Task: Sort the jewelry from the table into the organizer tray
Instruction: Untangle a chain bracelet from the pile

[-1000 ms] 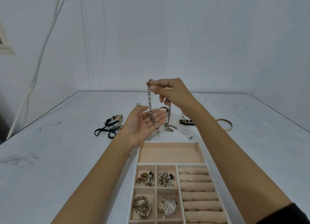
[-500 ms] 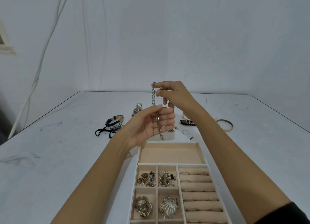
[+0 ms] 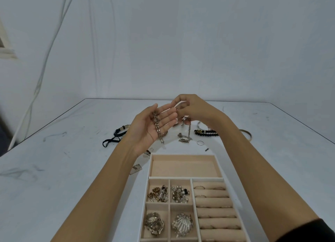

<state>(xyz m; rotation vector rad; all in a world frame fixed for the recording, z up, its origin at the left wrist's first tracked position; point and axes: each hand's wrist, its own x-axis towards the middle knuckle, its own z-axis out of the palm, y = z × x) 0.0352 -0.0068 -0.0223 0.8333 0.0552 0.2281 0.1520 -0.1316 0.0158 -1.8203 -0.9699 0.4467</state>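
Observation:
A silver link chain (image 3: 158,126) lies across the upturned palm of my left hand (image 3: 154,125), its end dangling below the palm. My right hand (image 3: 194,108) pinches the chain's other end just right of my left fingertips; part of the chain hangs beneath it. Both hands hover above the table beyond the organizer tray (image 3: 184,156). The tray's large far compartment is bare. Its small compartments hold earrings and brooches, and its ring rolls on the right hold several rings.
On the table past the tray lie another silver chain (image 3: 184,138), a thin ring (image 3: 200,142), a black bead bracelet (image 3: 205,132), a gold bangle (image 3: 247,134), black cord pieces (image 3: 116,136) and a small tag (image 3: 136,168). A cable hangs on the left wall.
My right hand has come down with the chain's top end, close to my left fingertips. My left palm has risen and opened, and more of the chain now rests on it.

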